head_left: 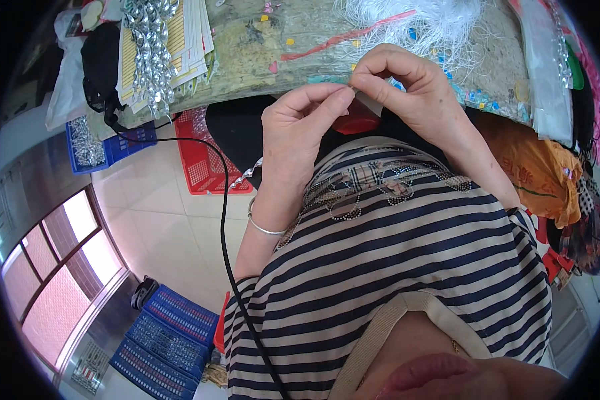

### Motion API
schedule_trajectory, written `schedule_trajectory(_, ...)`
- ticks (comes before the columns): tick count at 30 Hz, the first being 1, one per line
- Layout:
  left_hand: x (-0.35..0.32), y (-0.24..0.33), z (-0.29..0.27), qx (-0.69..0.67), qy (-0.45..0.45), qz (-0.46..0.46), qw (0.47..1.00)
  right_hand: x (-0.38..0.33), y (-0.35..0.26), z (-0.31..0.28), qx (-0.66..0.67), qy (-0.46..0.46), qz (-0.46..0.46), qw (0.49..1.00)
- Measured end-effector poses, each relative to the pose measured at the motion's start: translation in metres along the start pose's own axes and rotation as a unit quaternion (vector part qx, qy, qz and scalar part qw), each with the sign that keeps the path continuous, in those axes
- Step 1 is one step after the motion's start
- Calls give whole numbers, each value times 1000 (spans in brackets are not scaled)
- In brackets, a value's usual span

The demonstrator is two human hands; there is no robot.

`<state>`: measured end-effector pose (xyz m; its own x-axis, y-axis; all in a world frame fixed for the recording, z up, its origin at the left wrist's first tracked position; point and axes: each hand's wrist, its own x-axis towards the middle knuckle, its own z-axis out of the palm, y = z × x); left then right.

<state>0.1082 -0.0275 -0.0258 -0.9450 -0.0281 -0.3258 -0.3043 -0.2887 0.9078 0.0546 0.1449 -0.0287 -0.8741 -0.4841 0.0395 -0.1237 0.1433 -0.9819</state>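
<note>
Fingertips (342, 99) of the left hand (290, 135) and right hand (428, 97) pinch closed, meeting at upper centre; I can't tell what, if anything, they grip. White threads (440, 28) lie on the table (243, 59), upper right, near a red strip (337, 42).

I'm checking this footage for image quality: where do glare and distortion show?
Head view: window panes burn nearly white; silver strands glint; the table edge bends under fisheye distortion; detail between the fingers is too small to make out.
</note>
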Motion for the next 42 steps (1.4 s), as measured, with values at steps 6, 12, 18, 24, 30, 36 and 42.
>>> schedule_trajectory(6, 0, 0, -1, -16, 9, -7, 1000, -1, 3, -5, 63, -3, 28, 998)
schedule_trajectory(12, 0, 0, 0, -18, 1, -2, 1000, -7, 4, -11, 114, -7, 53, 992)
schedule_trajectory(18, -1, 0, 2, 1, -3, 8, 1000, -5, 4, -13, 39, -45, 10, 998)
schedule_trajectory(24, 0, -1, 0, 17, -24, 6, 1000, -3, -2, -14, -8, -58, -15, 998)
schedule_trajectory(30, 1, 3, -6, 45, -11, 7, 999, -1, -8, -17, -187, -9, -135, 973)
schedule_trajectory(36, 0, -3, -11, 35, 33, 35, 998, -5, -6, -23, -51, -27, -23, 998)
schedule_trajectory(42, 0, -4, -2, 28, 48, 49, 997, -3, -13, -9, 127, -47, 31, 990)
